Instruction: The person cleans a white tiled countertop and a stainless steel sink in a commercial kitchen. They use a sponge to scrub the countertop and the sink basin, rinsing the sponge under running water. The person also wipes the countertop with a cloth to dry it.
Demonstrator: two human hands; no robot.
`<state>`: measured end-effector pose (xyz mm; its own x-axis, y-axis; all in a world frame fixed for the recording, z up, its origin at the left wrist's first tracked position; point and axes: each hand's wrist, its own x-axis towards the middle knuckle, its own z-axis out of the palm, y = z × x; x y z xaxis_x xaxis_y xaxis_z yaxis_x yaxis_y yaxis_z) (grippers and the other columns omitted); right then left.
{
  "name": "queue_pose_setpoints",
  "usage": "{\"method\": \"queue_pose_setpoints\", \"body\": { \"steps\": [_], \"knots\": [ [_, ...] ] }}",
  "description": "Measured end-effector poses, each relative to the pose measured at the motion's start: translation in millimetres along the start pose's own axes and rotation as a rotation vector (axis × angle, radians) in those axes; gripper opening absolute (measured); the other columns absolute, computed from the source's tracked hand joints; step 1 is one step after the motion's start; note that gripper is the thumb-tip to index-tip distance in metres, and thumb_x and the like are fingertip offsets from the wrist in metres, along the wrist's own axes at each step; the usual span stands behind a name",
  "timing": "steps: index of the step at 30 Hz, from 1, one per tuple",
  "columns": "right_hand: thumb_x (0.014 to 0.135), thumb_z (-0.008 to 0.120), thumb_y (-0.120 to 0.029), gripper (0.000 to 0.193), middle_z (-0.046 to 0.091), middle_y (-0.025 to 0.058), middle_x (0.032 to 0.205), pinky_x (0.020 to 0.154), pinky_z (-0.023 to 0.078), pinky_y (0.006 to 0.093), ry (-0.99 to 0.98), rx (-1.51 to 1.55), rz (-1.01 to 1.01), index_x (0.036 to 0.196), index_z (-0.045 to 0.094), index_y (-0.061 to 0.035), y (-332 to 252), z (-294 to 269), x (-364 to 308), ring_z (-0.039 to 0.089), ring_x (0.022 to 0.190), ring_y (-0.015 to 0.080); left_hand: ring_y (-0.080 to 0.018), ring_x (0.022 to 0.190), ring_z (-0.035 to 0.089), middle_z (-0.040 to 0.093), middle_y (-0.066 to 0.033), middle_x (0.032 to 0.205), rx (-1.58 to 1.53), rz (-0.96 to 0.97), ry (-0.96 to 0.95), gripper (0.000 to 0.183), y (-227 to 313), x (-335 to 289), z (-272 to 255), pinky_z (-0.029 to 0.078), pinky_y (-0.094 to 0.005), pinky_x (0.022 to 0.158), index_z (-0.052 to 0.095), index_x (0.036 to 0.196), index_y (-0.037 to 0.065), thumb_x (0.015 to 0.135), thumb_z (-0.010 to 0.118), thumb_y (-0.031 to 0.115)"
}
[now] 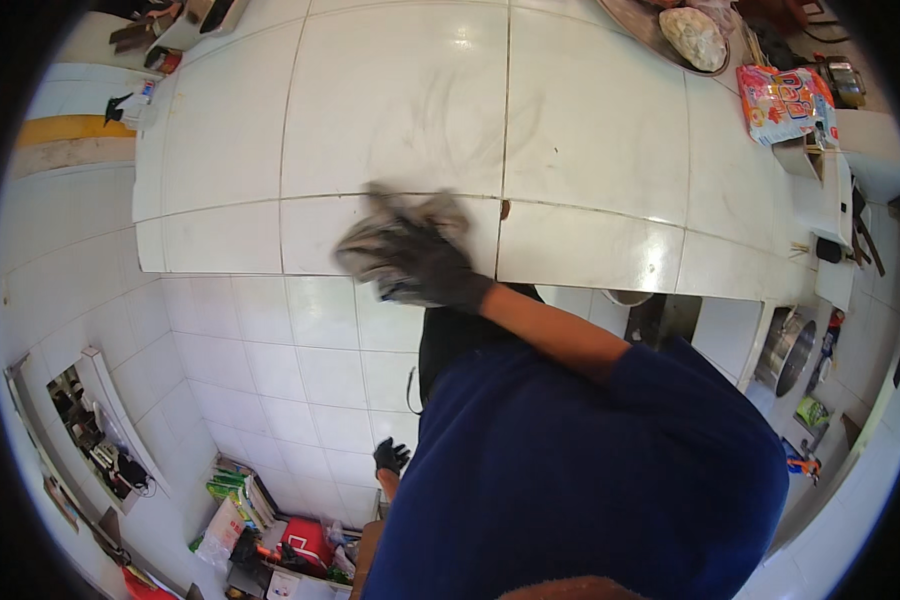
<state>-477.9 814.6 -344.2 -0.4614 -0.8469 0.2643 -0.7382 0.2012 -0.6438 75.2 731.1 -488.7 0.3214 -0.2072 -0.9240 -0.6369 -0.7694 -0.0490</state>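
My right hand (432, 268), in a dark grey glove, is closed over a crumpled grey-brown cloth (370, 245) and presses it on the white tiled counter (390, 120) near its front edge. The hand and cloth are smeared by motion. Faint wet streaks show on the tiles just beyond them. Low down by my left side is my left hand (392, 457), also in a dark glove. It holds nothing and its fingers are apart, away from the counter.
A round tray (660, 30) carries a pale wrapped bundle at the far right. Beside it stands a pink and white packet (785, 104). A spray bottle (130, 106) is at the far left. Metal pots (792, 352) sit under the counter, right. Bags and boxes, including a red one (307, 541), lie lower left.
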Motion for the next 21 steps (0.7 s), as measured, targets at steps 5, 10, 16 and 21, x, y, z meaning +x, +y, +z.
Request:
{"method": "queue_pose_setpoints", "body": {
  "steps": [5,10,16,21],
  "knots": [
    [0.086,0.04,-0.041,0.056,0.036,0.0109,0.132,0.098,0.025,0.0418,0.452,-0.58,0.788,0.129,0.034,-0.0049,95,-70,-192,0.037,0.118,0.0288,-0.0276,0.068,0.059,0.059,-0.0118,0.087,-0.018,0.134,0.003,0.025,91,4,-22,0.046,-0.0393,0.054,0.048,0.106,0.019,0.084,0.046,0.032],
    [0.082,0.043,-0.047,0.057,0.053,0.0222,0.104,0.076,0.043,0.0432,0.65,-0.996,1.51,0.115,0.044,-0.0003,190,-132,-275,0.054,0.092,0.0337,-0.0261,0.075,0.059,0.06,-0.0114,0.092,0.058,0.396,-0.021,0.036,194,-3,-57,0.046,-0.039,0.062,0.048,0.11,0.019,0.079,0.051,0.039],
    [0.079,0.048,-0.039,0.033,0.059,0.0143,0.084,0.068,0.042,0.0402,0.598,-1.096,0.61,0.088,0.059,-0.0087,178,-121,-43,0.055,0.075,0.0284,-0.0232,0.069,0.06,0.06,-0.0128,0.092,0.112,0.552,0.093,0.037,233,-40,-91,0.046,-0.0365,0.057,0.045,0.115,0.016,0.083,0.052,0.035],
    [0.073,0.055,-0.039,0.045,0.055,0.0144,0.102,0.074,0.041,0.0402,0.509,-0.629,0.29,0.104,0.055,-0.006,152,22,96,0.052,0.089,0.0281,-0.023,0.068,0.06,0.061,-0.0125,0.09,0.181,0.565,0.078,0.033,237,-32,-91,0.046,-0.0351,0.055,0.047,0.111,0.016,0.084,0.05,0.033]
  ]
}}
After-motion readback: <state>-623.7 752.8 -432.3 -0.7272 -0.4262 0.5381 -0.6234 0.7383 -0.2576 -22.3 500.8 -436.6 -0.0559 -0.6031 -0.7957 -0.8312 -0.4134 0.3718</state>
